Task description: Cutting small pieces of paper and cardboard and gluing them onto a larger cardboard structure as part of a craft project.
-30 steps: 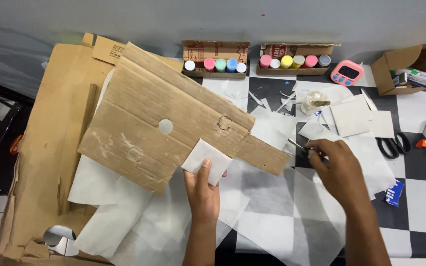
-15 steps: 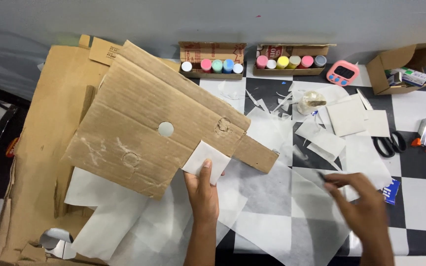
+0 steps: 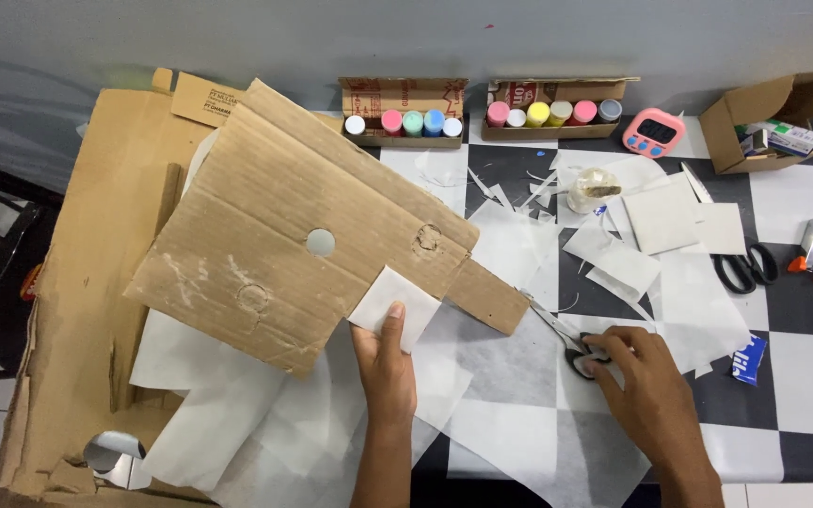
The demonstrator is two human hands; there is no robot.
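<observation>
left hand (image 3: pixel 383 362) pinches cut white square (image 3: pixel 393 308) at centre; right hand (image 3: pixel 637 381) closing on scissors (image 3: pixel 566 341); uncut sheets (image 3: pixel 519 376) remain.

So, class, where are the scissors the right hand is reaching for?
In the head view, the scissors lie on white paper right of centre, under the right hand, just right of the cardboard sheet.

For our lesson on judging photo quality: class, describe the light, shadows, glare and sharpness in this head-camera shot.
Head view: light is soft and even, with faint shadows under the cardboard and the left hand; no strong glare, only a mild sheen on the white paper square; the right hand on the scissors looks sharp; edges bow slightly from the wide lens.
</observation>
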